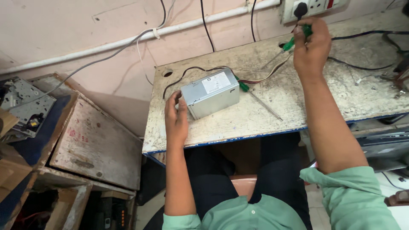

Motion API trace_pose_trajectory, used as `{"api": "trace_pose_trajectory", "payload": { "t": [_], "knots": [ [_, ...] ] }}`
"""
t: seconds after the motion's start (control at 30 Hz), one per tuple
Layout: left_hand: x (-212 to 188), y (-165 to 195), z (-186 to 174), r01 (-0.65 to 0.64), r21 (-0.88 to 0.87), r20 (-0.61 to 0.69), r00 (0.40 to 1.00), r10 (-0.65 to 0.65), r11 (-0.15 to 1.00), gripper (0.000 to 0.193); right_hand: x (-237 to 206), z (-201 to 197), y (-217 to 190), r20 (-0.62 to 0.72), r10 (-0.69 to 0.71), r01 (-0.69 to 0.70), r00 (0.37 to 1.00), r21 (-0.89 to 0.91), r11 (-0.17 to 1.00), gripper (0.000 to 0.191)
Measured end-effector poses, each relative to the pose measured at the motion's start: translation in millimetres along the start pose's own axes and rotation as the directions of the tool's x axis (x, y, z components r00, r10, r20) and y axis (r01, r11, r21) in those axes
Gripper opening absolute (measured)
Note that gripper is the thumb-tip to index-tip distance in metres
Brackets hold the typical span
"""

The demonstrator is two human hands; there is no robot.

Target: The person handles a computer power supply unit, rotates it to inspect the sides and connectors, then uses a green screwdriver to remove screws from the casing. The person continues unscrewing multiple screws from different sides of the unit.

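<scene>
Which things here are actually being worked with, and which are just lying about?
In hand:
- grey metal power supply box, steadied by the left hand
- green-handled screwdriver, held up by the right hand

Lying about:
- second green-handled screwdriver on the worn table
- circuit board at far left
- wall socket

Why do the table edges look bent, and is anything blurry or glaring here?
In the head view, wide-lens distortion bows the table edge and the wall pipe; light is soft and even, shadows faint; the grey metal box under the left hand stays sharp, without glare; the right hand with its green-handled screwdriver looks slightly soft.
</scene>
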State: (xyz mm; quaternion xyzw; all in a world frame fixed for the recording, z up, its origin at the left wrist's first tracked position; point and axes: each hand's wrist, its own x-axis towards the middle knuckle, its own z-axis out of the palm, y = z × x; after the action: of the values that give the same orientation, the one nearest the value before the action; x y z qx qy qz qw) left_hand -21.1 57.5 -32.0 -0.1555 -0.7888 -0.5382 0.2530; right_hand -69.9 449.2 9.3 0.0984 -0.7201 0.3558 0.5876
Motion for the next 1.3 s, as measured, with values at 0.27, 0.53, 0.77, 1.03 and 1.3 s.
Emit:
{"api": "trace_pose_trajectory", "payload": {
  "t": [0.27,0.53,0.77,1.03,1.3],
  "knots": [
    [-2,7,1,0.084,-0.147,0.117,0.991,-0.067,0.986,0.082,-2,3,7,0.003,-0.007,0.007,1.000,0.030,1.000,0.010],
    [-2,10,2,0.052,0.067,0.139,0.988,-0.061,0.996,0.090,-3,4,9,-0.001,-0.054,0.054,0.999,0.022,0.998,0.007],
    [-1,0,0,-0.055,0.237,0.137,0.990,0.023,0.970,0.084,-5,6,10,-0.001,-0.086,0.086,0.996,-0.008,0.996,0.009],
    [-3,-8,-2,0.042,0.173,0.067,0.996,-0.054,0.984,0.095,-5,8,7,0.014,-0.024,0.024,1.000,-0.004,1.000,0.006],
    [-2,0,-3,-0.070,0.036,0.123,0.990,0.065,0.997,0.097,-6,10,8,0.012,-0.042,0.042,0.999,-0.029,0.999,0.006]
  ]
}}
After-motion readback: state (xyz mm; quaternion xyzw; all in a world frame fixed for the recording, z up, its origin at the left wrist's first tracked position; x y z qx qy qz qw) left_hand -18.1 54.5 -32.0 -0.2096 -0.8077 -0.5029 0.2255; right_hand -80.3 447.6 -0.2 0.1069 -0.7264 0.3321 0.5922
